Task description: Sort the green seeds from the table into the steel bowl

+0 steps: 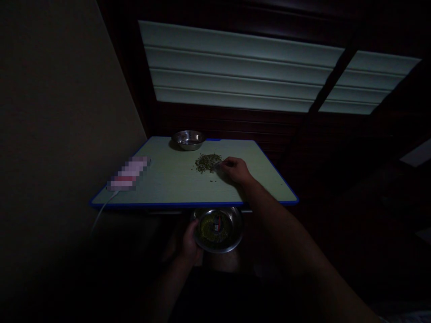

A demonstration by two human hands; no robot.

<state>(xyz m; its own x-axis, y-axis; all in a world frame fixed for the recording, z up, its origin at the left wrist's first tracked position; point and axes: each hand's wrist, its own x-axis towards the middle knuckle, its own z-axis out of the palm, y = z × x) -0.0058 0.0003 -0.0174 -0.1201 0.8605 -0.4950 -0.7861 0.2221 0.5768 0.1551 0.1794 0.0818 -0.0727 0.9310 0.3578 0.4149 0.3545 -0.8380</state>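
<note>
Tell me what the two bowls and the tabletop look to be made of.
Far bowl: probably stainless steel with a polished finish, given its silvery reflections. Held bowl, in the left hand: also seemingly shiny metal, judging by its glinting rim. Tabletop: perhaps laminated board, pale and fairly matte; its blue edging could be plastic, but the dim light leaves both open.

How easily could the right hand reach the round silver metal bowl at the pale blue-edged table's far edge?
Probably quite easily, yes: only the low, scattered small greenish pieces seem to lie between the right hand and the bowl, though it may hold something unclear.
</note>
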